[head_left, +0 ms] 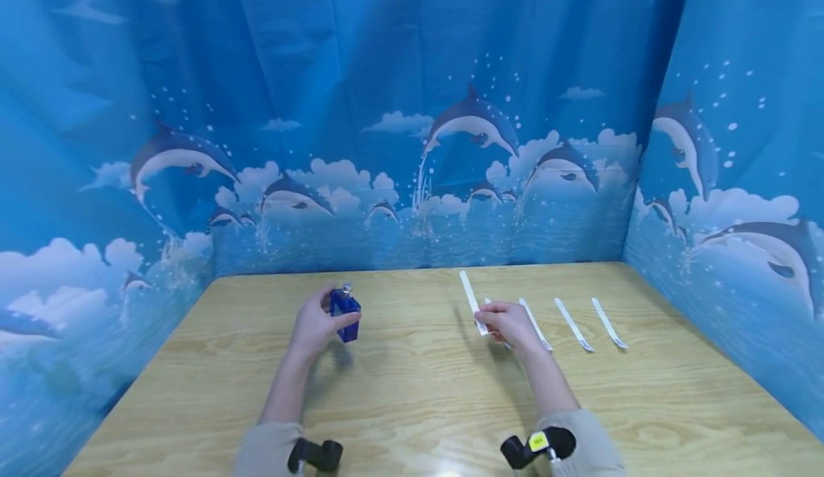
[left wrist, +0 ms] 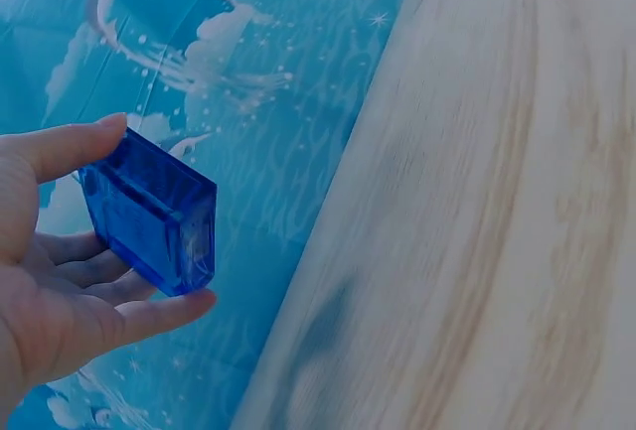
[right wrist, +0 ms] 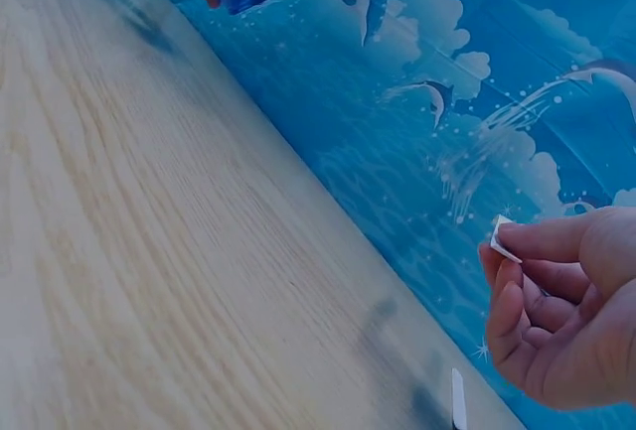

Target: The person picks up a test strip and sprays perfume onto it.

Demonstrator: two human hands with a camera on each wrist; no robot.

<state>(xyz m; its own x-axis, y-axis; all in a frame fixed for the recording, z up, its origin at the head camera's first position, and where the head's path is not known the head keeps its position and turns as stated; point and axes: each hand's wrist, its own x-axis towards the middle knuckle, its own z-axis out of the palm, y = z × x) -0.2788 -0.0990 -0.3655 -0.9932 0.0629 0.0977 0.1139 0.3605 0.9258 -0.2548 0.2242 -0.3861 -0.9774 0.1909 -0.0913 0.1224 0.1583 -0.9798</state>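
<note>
My left hand grips a blue glass bottle with a clear, shiny top, likely a perfume bottle by its shape. In the left wrist view the bottle sits between thumb and fingers, raised over the table. My right hand pinches the lower end of a narrow white paper strip, which points up and away. Seen from the right wrist, the strip's end is held between the thumb and curled fingers of the right hand.
Several similar white strips lie in a row on the wooden table, right of and partly behind the right hand. A blue dolphin-print curtain hangs along the table's back and right edges.
</note>
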